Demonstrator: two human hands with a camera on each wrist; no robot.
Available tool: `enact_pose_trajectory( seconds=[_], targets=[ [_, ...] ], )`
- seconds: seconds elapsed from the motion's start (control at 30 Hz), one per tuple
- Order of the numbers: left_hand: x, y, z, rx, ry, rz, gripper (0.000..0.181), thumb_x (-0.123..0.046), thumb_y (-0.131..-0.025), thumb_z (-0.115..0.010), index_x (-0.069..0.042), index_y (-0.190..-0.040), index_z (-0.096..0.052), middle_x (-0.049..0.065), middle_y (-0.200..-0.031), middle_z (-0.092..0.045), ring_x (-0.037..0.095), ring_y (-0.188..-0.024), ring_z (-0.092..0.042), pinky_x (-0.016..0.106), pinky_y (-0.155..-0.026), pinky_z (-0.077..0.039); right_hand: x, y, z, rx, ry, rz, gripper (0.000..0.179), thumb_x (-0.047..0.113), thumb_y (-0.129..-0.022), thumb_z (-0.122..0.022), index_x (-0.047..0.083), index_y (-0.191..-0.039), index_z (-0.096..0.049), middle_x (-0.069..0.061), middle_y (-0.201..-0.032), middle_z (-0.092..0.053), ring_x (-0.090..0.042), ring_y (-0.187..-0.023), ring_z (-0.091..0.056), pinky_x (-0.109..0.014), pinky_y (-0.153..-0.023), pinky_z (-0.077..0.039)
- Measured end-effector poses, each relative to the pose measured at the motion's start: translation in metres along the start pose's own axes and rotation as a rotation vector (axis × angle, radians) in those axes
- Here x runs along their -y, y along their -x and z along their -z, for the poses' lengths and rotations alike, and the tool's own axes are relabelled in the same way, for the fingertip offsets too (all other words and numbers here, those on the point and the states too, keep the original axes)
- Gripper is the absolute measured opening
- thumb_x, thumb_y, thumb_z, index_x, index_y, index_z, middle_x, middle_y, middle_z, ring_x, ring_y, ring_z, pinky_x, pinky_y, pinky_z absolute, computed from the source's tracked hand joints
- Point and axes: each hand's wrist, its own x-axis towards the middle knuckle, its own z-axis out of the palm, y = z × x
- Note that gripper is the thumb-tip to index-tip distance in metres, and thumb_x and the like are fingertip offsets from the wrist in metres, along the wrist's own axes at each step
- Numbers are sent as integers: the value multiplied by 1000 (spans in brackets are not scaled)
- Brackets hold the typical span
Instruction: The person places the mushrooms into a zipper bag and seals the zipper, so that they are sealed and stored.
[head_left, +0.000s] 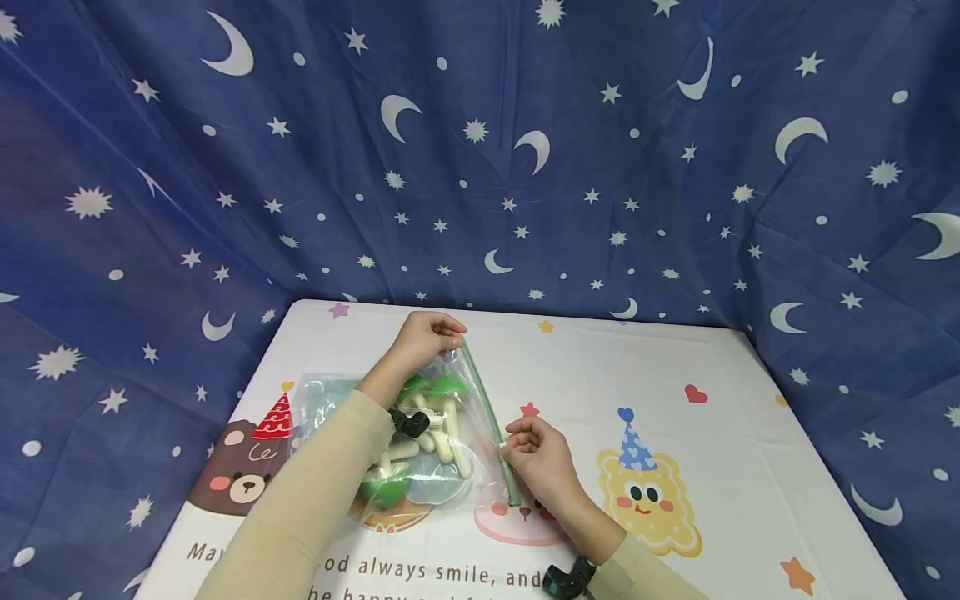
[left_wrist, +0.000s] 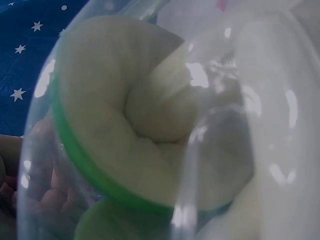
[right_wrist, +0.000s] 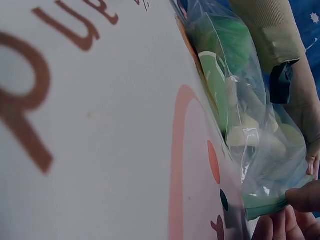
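On the table lies a clear slider zip bag (head_left: 480, 492) with a green closure strip along its right edge. Green-capped mushrooms (head_left: 448, 387) with pale stems, seemingly toys, fill it. My left hand (head_left: 427, 333) pinches the strip's far end. Lower down the same strip, my right hand (head_left: 536, 454) pinches it at a small white slider. From the right wrist view, the thumb (right_wrist: 305, 197) presses on the green strip (right_wrist: 265, 206) with fingers beneath. One mushroom's pale underside (left_wrist: 100, 90) fills the left wrist view, behind clear plastic; the left fingers show blurred at its edge.
A white tablecloth (head_left: 637, 383) with printed cartoons covers the table. Under and left of the bag, a pale blue-green patch (head_left: 330, 392) shows, partly hidden by the left forearm. A blue curtain (head_left: 480, 167) with moons and stars hangs behind and at both sides.
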Motion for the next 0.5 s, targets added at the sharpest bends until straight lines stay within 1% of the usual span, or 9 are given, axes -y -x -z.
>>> enact_pose_trajectory(
  seconds=[0.27,0.5],
  targets=[
    [-1,1,4,-1,11,14,21,0,-95,-77,5,-116,-77,5,-91,-75,13,-75,-66,22,-66,-57,-4,0,3,5,4,-4,31,-6,-84,-78,-2,-113,-69,-12,-89,-69,-11,-70,-60,-16,-60,-49],
    [-1,0,5,-1,25,17,19,1,-95,-78,3,-113,-78,5,-90,-75,12,-74,-66,23,-67,-59,-4,2,6,30,15,-18,31,-5,-85,-78,0,-114,-70,-9,-88,-68,-11,-73,-62,-16,-64,-53]
  ],
)
